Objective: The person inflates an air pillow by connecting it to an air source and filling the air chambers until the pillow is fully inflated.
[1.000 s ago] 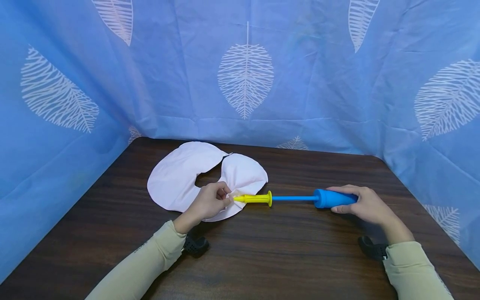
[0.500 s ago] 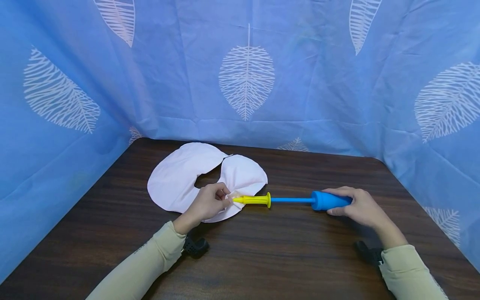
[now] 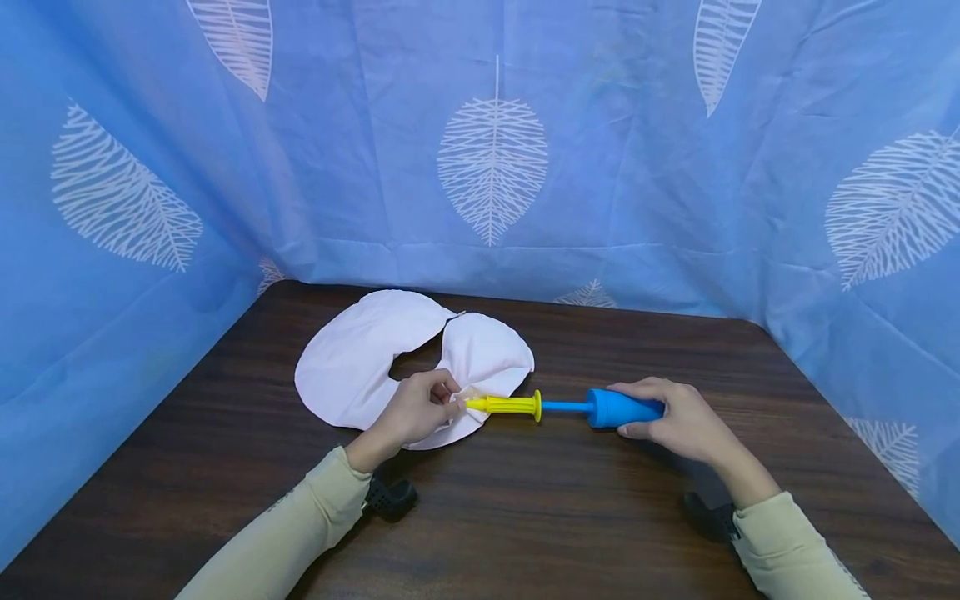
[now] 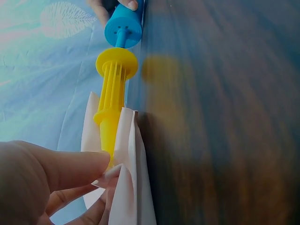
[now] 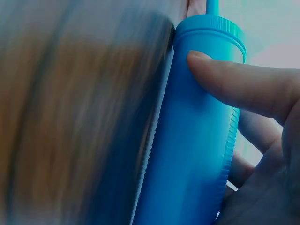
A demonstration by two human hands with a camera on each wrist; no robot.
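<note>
A pale pink, flat U-shaped inflatable neck pillow lies on the table at centre left. My left hand pinches its valve around the tip of a yellow nozzle; the thumb covers part of the joint in the left wrist view. This nozzle belongs to a hand pump, whose blue rod runs on into a blue barrel. On the barrel, my right hand grips with the thumb along one side and fingers round the other. A short length of rod shows between barrel and yellow flange.
Dark wood-grain table spreads under both hands. A blue curtain with white leaf prints closes off the back and both sides. Black wrist straps hang below each sleeve.
My right hand has pushed the blue barrel left along the rod, toward the yellow nozzle, so less rod shows. The left hand and pillow have stayed in place.
</note>
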